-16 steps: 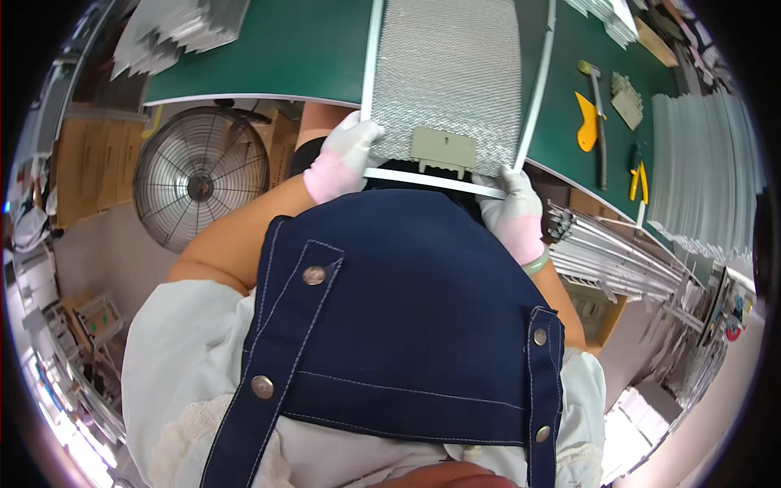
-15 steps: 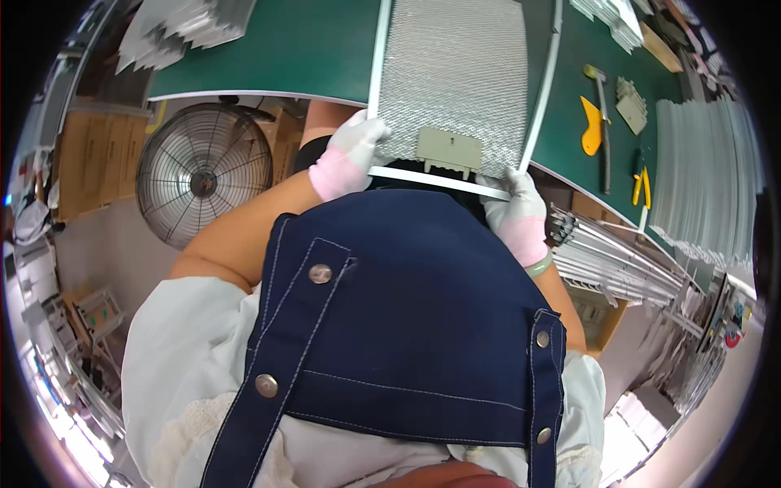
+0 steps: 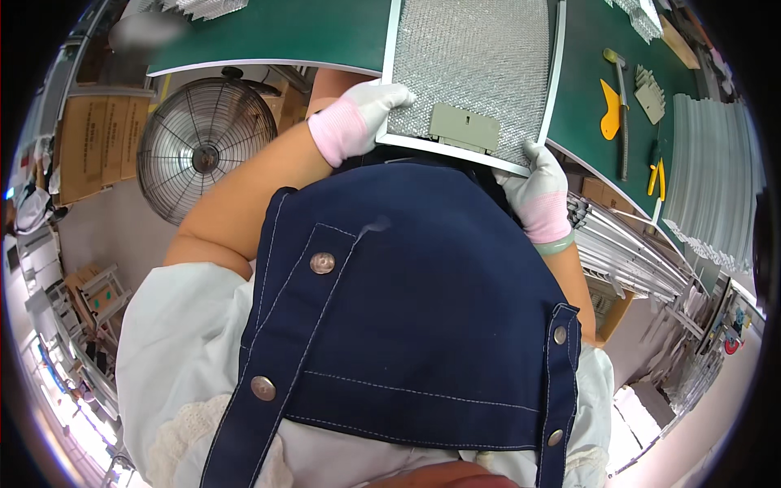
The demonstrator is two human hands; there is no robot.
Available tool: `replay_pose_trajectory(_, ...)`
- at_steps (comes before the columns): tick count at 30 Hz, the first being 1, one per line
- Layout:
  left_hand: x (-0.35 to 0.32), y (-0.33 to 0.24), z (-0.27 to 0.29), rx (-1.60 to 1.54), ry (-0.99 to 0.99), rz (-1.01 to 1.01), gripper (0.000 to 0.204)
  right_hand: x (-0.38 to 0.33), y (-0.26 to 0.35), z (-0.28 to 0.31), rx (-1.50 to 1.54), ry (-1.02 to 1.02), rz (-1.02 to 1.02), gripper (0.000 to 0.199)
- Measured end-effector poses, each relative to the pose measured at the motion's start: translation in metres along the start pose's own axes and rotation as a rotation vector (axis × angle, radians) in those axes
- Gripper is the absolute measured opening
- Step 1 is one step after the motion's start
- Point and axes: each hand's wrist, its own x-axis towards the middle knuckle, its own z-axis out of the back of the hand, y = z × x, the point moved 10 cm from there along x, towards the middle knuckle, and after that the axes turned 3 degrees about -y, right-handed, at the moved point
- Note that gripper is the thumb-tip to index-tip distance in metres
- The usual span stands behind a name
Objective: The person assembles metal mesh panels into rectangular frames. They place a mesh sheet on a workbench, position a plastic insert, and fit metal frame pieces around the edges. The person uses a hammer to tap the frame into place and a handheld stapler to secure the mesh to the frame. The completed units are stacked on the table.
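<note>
A rectangular metal mesh filter panel [image 3: 472,65] with a pale frame and a grey latch plate [image 3: 464,128] lies on the green table [image 3: 285,32], its near edge against my dark blue apron. My left hand [image 3: 358,118], in a white and pink glove, grips the panel's near left corner. My right hand [image 3: 541,195], gloved the same way with a green bangle at the wrist, holds the near right corner.
A round floor fan [image 3: 203,146] stands left below the table, beside cardboard boxes [image 3: 89,146]. On the table's right lie a hammer [image 3: 622,106], an orange scraper [image 3: 610,114], yellow-handled pliers [image 3: 657,175] and a stack of pale frames [image 3: 712,179]. Metal strips [image 3: 626,252] lie lower right.
The panel and both hands keep their grip; the view has shifted slightly, so the panel sits a little higher in the picture.
</note>
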Motion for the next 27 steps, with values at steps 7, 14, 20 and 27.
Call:
replay_pose_trajectory(7,-0.011,0.026,-0.007,-0.626,-0.221,0.322,0.027,-0.002,-0.002,-0.003,0.006,0.009,0.074,0.027)
replay_pose_trajectory(14,-0.003,0.035,-0.002,-0.575,-0.103,0.434,0.022,-0.009,-0.012,-0.010,0.096,0.085,-0.107,0.034)
replay_pose_trajectory(20,-0.018,0.029,-0.007,-0.660,-0.063,0.337,0.040,-0.017,0.003,-0.004,-0.318,-0.005,0.063,0.030)
replay_pose_trajectory(27,-0.015,0.022,-0.004,-0.559,-0.116,0.334,0.040,-0.011,0.000,-0.005,-0.574,0.106,0.041,0.024)
